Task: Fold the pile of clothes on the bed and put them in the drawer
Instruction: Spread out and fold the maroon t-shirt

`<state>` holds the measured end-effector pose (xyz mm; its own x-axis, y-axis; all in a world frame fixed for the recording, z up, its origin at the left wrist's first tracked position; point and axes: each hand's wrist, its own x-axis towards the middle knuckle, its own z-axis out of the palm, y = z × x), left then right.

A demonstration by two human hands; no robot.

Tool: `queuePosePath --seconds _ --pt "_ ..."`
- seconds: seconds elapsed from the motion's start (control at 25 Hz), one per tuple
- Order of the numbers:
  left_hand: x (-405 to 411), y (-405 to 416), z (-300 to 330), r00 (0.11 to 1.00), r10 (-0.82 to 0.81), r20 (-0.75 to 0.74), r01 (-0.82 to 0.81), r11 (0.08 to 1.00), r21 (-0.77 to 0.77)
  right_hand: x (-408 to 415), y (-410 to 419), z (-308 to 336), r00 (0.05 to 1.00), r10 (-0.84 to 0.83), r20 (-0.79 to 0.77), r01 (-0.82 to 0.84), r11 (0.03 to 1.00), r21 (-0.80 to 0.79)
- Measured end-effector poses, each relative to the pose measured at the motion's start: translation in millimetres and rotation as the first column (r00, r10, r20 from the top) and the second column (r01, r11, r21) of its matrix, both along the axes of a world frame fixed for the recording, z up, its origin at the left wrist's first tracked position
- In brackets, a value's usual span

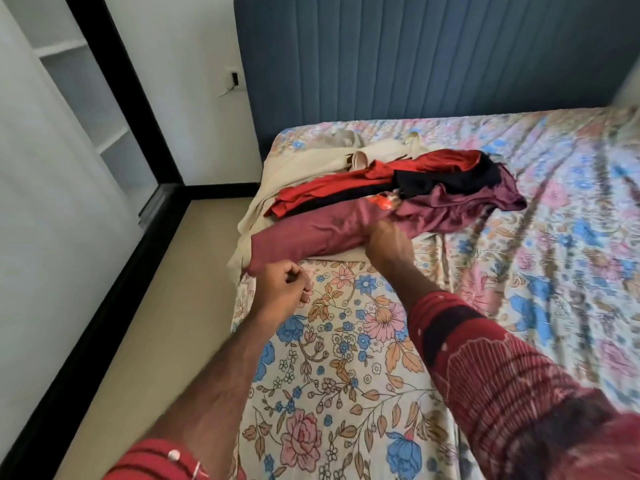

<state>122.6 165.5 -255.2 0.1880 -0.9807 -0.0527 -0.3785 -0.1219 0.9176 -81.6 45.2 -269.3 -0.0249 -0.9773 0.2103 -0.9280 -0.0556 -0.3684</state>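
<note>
A person is leaning over a bed covered in a flowered sheet, both arms reaching out toward a pile of clothes lying at the far left part of the mattress, close to the blue padded headboard. The right hand is lying on the near edge of a pink garment at the front of the pile; its fingers are hidden against the cloth and blurred, so I cannot tell whether they are grasping it. The left hand is hovering just near of the pink garment's left end, above the sheet, its fingers clenched and apparently holding nothing. Behind the pink piece, a red garment, a black one and a maroon one are lying tangled together, all resting on a cream cloth. To the left, beyond the bed's edge, beige floor is showing beside a white wardrobe.
</note>
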Motion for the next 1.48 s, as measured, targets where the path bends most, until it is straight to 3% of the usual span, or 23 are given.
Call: queuePosePath --seconds 0.08,0.16,0.28,0.44,0.6,0.68,0.76,0.84,0.88,0.96,1.08,1.16,1.2,1.28,1.4,1.44,1.48 --pt "1 -1 -8 1.0 -0.017 -0.006 0.017 1.0 0.026 -6 2 -3 0.987 -0.01 0.161 0.018 0.998 -0.053" --pt "-2 0 -11 1.0 -0.02 0.0 0.02 0.999 0.03 -13 29 -4 0.952 0.126 0.281 -0.13 0.992 -0.004" --pt "-20 12 -4 0.998 -0.03 0.047 0.03 1.0 -0.008 -25 93 -11 0.881 0.316 0.352 -0.397 0.899 0.186" --pt "-60 59 -3 0.975 -0.139 0.172 0.145 0.989 -0.024 -50 180 -7 0.84 0.337 0.425 -0.459 0.859 0.227" --pt "-93 109 -17 0.853 -0.237 0.465 0.284 0.958 -0.033 -61 284 5 0.776 0.481 0.408 -0.618 0.706 0.345" --pt "-111 138 -20 0.716 -0.394 0.576 0.414 0.904 0.103 -69 329 5 0.707 0.559 0.432 -0.703 0.621 0.346" --pt "-120 164 -24 0.508 -0.474 0.719 0.457 0.856 0.242 -84 350 5 0.674 0.47 0.57 -0.682 0.693 0.234" --pt "-118 180 -23 0.437 -0.438 0.786 0.429 0.869 0.246 -99 345 0 0.679 0.23 0.697 -0.396 0.915 0.084" --pt "-118 183 -17 0.458 -0.415 0.786 0.417 0.881 0.222 -105 336 -6 0.703 0.097 0.705 -0.183 0.982 0.047" --pt "-120 191 -4 0.534 -0.448 0.717 0.418 0.877 0.237 -110 319 -13 0.811 -0.099 0.576 0.075 0.995 0.066" --pt "-117 213 10 0.635 -0.585 0.505 0.432 0.81 0.396 -109 301 -15 0.969 -0.064 0.24 -0.001 0.966 0.26" --pt "-102 226 14 0.672 -0.655 0.344 0.455 0.733 0.506 -100 302 -2 0.988 0.037 0.151 -0.084 0.944 0.32" --pt "-90 233 15 0.652 -0.693 0.308 0.469 0.688 0.555 -95 312 3 0.986 0.088 0.141 -0.132 0.93 0.342" --pt "-64 251 20 0.514 -0.807 0.29 0.488 0.553 0.675 -83 351 11 0.955 0.275 0.112 -0.296 0.858 0.42" --pt "-25 278 22 0.296 -0.923 0.244 0.439 0.359 0.824 -79 419 15 0.806 0.541 0.24 -0.573 0.612 0.546" --pt "-19 284 22 0.295 -0.922 0.249 0.428 0.36 0.829 -83 428 12 0.782 0.529 0.33 -0.618 0.584 0.527" --pt "-17 289 20 0.326 -0.903 0.281 0.432 0.407 0.805 -86 431 13 0.774 0.47 0.425 -0.631 0.634 0.447"
